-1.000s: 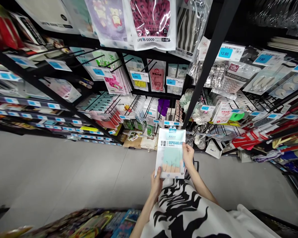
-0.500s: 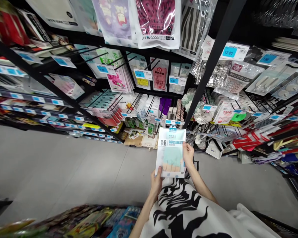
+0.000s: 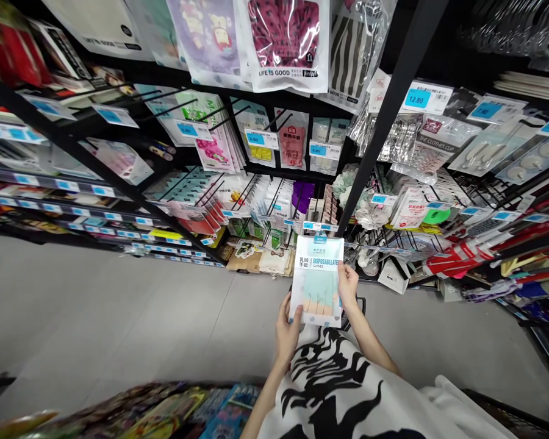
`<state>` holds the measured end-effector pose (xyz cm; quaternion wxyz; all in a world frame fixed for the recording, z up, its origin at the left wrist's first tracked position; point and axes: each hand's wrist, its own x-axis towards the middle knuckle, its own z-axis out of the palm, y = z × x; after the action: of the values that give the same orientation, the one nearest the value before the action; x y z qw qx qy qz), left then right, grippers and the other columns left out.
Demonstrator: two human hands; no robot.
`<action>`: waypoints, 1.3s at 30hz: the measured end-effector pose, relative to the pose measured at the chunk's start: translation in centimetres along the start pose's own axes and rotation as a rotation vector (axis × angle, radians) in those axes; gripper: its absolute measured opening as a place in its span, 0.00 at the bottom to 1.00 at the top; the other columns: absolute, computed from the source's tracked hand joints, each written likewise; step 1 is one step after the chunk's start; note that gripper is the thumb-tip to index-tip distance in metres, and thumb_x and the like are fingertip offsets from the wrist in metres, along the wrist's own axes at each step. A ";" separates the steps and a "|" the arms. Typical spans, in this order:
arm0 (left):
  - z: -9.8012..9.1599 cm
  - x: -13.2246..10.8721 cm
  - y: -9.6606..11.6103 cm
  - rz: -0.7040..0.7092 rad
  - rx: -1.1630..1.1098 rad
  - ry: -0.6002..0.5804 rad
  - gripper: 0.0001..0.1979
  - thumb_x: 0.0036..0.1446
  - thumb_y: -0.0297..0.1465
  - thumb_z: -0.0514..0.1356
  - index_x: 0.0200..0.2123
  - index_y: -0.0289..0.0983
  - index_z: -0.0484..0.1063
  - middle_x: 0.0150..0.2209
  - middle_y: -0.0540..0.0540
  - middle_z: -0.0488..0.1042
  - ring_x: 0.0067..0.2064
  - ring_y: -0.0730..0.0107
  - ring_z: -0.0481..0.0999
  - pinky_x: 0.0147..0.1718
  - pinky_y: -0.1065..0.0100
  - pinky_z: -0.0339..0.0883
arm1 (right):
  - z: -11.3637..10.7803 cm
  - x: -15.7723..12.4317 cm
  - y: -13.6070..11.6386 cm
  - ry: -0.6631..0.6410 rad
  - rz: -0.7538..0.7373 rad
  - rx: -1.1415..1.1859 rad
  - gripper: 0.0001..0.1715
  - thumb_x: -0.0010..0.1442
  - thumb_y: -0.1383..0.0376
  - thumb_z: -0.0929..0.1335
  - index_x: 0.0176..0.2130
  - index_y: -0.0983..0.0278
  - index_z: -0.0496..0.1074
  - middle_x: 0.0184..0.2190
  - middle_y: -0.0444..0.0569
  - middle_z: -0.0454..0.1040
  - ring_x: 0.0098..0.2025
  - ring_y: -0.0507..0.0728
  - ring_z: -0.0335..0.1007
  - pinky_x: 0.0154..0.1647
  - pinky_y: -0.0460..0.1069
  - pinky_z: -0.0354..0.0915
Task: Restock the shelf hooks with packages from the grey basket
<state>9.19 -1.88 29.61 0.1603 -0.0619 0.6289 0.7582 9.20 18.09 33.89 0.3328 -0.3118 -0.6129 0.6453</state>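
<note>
A white and mint packet of disposable latex gloves (image 3: 318,283) is held up in front of my body, its printed front facing me. My left hand (image 3: 287,323) grips its lower left edge, thumb on the front and fingers behind. On the right edge, my right hand (image 3: 348,283) is closed with the thumb in front; its other fingers are partly hidden by the packet. Just behind the packet's lower right side a dark handle (image 3: 361,305) shows in part; what it belongs to is hidden.
Ahead stands a black rack with a slanting post (image 3: 379,134), hooks and hanging packets, such as pink household gloves (image 3: 293,140). White artificial flowers (image 3: 370,213) hang right of centre. Grey floor (image 3: 165,311) lies to the left. Colourful packages (image 3: 165,408) line the bottom edge.
My left hand has shifted its hold on the packet's lower left edge, and its fingers show more at the side. The packet has moved very slightly right. My right hand keeps its grip.
</note>
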 end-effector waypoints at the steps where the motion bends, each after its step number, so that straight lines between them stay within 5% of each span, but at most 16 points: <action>1: 0.1 0.0 0.5 0.049 0.025 -0.024 0.32 0.50 0.39 0.73 0.58 0.43 0.74 0.63 0.40 0.71 0.66 0.47 0.67 0.65 0.54 0.59 | -0.1 0.1 0.1 0.013 0.005 0.001 0.32 0.59 0.41 0.70 0.23 0.60 0.58 0.19 0.37 0.55 0.24 0.50 0.46 0.24 0.46 0.47; 8: 0.7 -0.2 0.5 0.461 0.437 -0.461 0.36 0.50 0.27 0.69 0.63 0.45 0.70 0.72 0.40 0.57 0.74 0.43 0.50 0.71 0.43 0.39 | 1.2 -0.3 0.0 0.058 0.208 0.208 0.29 0.58 0.40 0.70 0.29 0.63 0.68 0.26 0.44 0.71 0.27 0.52 0.61 0.28 0.47 0.61; 12: 0.6 0.3 -0.6 0.420 0.358 -0.350 0.34 0.53 0.25 0.66 0.64 0.43 0.69 0.70 0.40 0.61 0.72 0.47 0.55 0.71 0.46 0.42 | 2.5 -1.6 -1.1 -0.051 0.188 0.218 0.26 0.57 0.42 0.72 0.31 0.62 0.70 0.27 0.44 0.72 0.27 0.53 0.64 0.29 0.47 0.63; 17: -0.2 1.7 -0.6 0.083 0.064 -0.055 0.20 0.55 0.35 0.68 0.51 0.37 0.79 0.56 0.37 0.78 0.65 0.44 0.68 0.68 0.47 0.53 | 3.4 -2.2 -1.9 -0.481 0.186 0.196 0.29 0.63 0.40 0.65 0.29 0.61 0.71 0.23 0.44 0.71 0.24 0.55 0.65 0.27 0.49 0.63; 20: -0.4 2.3 -0.2 -0.116 -0.273 0.113 0.25 0.52 0.39 0.72 0.52 0.38 0.76 0.57 0.38 0.77 0.64 0.45 0.70 0.65 0.48 0.60 | 3.4 -2.1 -1.3 -0.362 0.130 0.122 0.26 0.62 0.43 0.69 0.28 0.61 0.72 0.23 0.45 0.72 0.25 0.54 0.66 0.26 0.48 0.62; 23: -1.0 2.0 0.1 -0.180 -0.476 0.062 0.34 0.50 0.39 0.74 0.60 0.45 0.70 0.64 0.43 0.71 0.67 0.51 0.66 0.65 0.53 0.63 | 3.2 -2.1 -0.4 -0.187 0.129 0.066 0.20 0.56 0.48 0.75 0.34 0.61 0.75 0.28 0.46 0.76 0.29 0.55 0.69 0.26 0.47 0.62; 26: -1.8 1.5 0.0 -0.234 -0.504 -0.016 0.38 0.48 0.40 0.75 0.61 0.46 0.68 0.66 0.44 0.69 0.69 0.50 0.63 0.65 0.54 0.64 | 3.5 -2.5 0.2 -0.246 0.200 0.103 0.24 0.54 0.48 0.76 0.44 0.61 0.76 0.38 0.50 0.80 0.35 0.58 0.73 0.29 0.48 0.66; 31: -2.8 1.2 -0.6 -0.313 -0.529 -0.065 0.42 0.44 0.39 0.77 0.62 0.43 0.68 0.65 0.39 0.69 0.68 0.46 0.64 0.66 0.50 0.62 | 5.1 -3.2 0.4 -0.223 0.167 0.104 0.21 0.56 0.48 0.75 0.35 0.64 0.78 0.30 0.48 0.79 0.31 0.56 0.70 0.32 0.48 0.64; 39: -3.3 1.7 0.4 -0.260 -0.515 -0.101 0.39 0.47 0.37 0.76 0.61 0.41 0.69 0.65 0.37 0.70 0.68 0.47 0.65 0.65 0.50 0.63 | 5.9 -3.1 0.6 -0.212 0.136 0.055 0.24 0.56 0.46 0.74 0.35 0.64 0.78 0.28 0.46 0.77 0.28 0.55 0.67 0.30 0.48 0.62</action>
<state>7.10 -4.88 28.78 0.2663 -0.1428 0.3939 0.8681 6.20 12.09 33.58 0.2302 -0.2735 -0.6039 0.7124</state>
